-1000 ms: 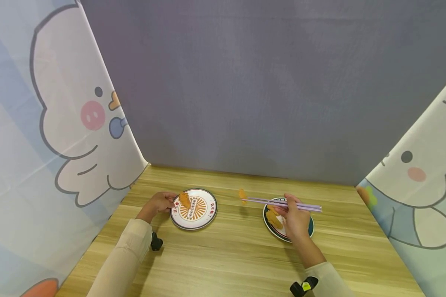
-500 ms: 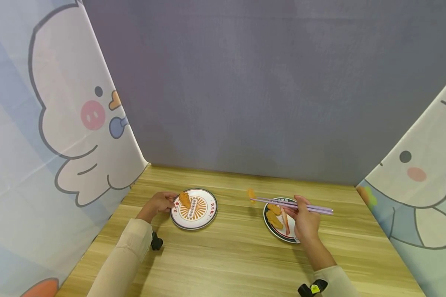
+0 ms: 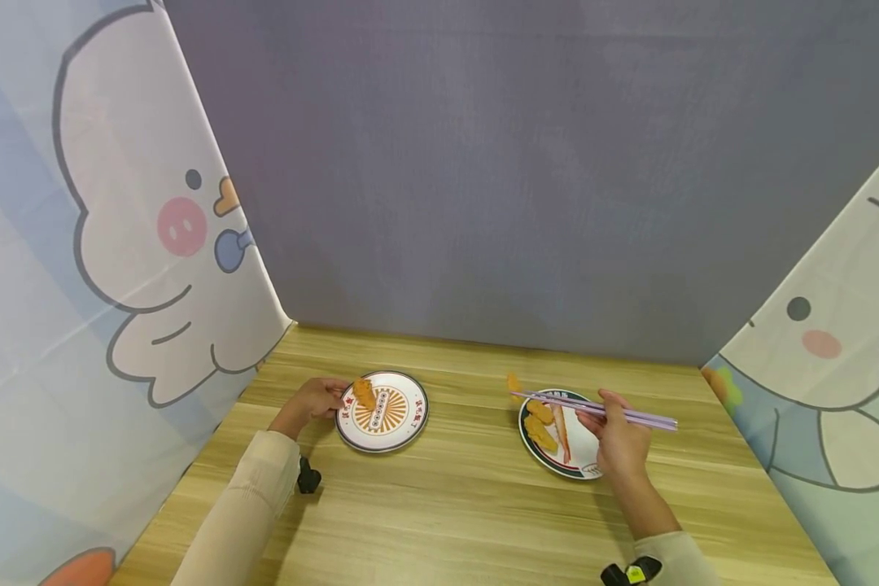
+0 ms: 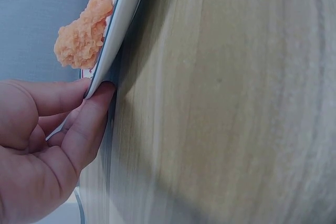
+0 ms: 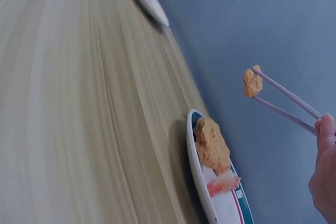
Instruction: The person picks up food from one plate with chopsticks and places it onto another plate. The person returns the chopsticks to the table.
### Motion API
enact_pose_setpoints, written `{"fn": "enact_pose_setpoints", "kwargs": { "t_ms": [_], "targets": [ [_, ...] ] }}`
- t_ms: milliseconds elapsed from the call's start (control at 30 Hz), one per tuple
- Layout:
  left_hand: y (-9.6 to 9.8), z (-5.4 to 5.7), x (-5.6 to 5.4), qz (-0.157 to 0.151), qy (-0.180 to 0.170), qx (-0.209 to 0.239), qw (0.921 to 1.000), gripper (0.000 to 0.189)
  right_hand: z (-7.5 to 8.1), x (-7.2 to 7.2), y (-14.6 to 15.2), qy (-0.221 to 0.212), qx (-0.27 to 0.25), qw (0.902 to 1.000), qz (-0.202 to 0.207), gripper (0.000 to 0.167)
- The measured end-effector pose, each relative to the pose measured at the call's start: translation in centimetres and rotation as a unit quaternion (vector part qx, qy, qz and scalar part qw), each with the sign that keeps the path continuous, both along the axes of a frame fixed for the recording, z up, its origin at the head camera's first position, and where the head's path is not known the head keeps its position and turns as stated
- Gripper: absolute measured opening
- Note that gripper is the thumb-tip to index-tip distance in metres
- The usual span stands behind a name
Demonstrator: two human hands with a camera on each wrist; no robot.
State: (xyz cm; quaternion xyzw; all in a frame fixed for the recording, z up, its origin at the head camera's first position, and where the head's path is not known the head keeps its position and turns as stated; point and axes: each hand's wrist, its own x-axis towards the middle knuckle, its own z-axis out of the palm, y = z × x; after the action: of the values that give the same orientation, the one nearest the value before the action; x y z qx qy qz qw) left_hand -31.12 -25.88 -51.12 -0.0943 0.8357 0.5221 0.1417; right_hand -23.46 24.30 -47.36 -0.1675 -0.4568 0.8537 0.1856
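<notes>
My left hand (image 3: 320, 398) pinches the left rim of a white plate (image 3: 408, 424) between thumb and fingers, as the left wrist view shows. On that plate lies a fried chicken piece (image 3: 364, 394). My right hand (image 3: 621, 435) grips a pair of lilac chopsticks (image 3: 648, 419) above a second plate (image 3: 577, 448) with a dark green rim. Between the chopstick tips a small fried nugget (image 5: 252, 81) is held in the air, near that plate's far left edge. Two breaded pieces (image 3: 539, 433) and a red-and-white shrimp-like strip (image 3: 561, 434) lie on the green-rimmed plate.
Both plates stand on a wood-grain table (image 3: 439, 505), with a bare stretch of wood between them. A grey cloth wall (image 3: 483, 179) rises behind the table. Cartoon-printed curtains (image 3: 139, 163) flank it on both sides.
My right hand has moved to the right, carrying the chopsticks and nugget towards the green-rimmed plate and uncovering more of it. My left hand and its plate have stayed put.
</notes>
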Motion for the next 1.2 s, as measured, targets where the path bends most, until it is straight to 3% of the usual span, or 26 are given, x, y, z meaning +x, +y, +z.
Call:
{"fn": "enact_pose_setpoints", "kwargs": {
  "t_ms": [1200],
  "targets": [
    [-0.2,-0.3,-0.1,0.003,-0.002,0.014,0.9999,0.049,-1.0,0.6,5.8,-0.01,0.028,0.9972,-0.069,0.018]
  ]
}}
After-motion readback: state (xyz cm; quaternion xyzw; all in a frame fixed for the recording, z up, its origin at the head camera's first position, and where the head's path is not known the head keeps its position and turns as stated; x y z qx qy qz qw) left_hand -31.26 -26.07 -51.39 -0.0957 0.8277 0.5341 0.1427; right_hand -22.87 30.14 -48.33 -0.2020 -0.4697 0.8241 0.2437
